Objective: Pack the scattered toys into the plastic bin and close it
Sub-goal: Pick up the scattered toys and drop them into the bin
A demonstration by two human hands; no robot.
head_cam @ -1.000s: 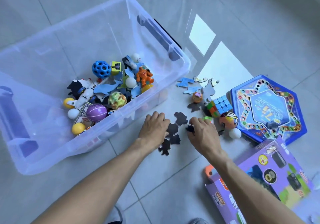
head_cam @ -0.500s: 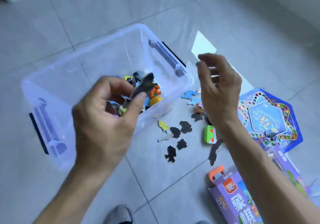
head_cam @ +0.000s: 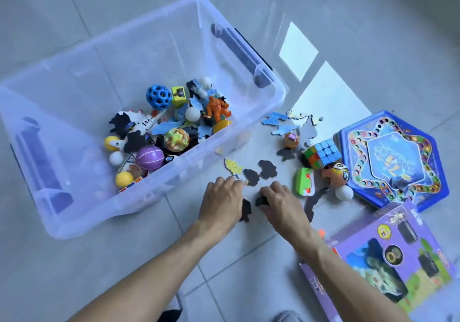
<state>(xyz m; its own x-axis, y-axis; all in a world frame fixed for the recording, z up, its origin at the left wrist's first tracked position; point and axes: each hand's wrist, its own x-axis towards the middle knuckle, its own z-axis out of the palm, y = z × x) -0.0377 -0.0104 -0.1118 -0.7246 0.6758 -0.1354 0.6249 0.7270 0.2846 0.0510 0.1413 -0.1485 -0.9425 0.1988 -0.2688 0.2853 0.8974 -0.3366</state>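
Observation:
The clear plastic bin (head_cam: 271, 102) stands open on the tiled floor, holding several balls, figures and puzzle pieces. Dark puzzle pieces (head_cam: 267, 168) lie on the floor beside it. My left hand (head_cam: 221, 203) rests palm down on the floor, fingers over one dark piece (head_cam: 246, 209). My right hand (head_cam: 281, 206) is curled around another dark piece (head_cam: 261, 200) at its fingertips. Farther right lie a green toy (head_cam: 304, 181), a cube puzzle (head_cam: 321, 153), a painted ball (head_cam: 334, 173) and blue puzzle pieces (head_cam: 278, 122).
A blue hexagonal game board (head_cam: 395, 157) lies at the right. A purple toy box (head_cam: 398, 264) sits near my right forearm. A white ball (head_cam: 343, 192) and a small round figure (head_cam: 291, 139) lie among the pieces. No lid is in view.
Both hands came back down from above the bin to the floor pieces. The piece my left hand held is gone from it. The view tilted down again.

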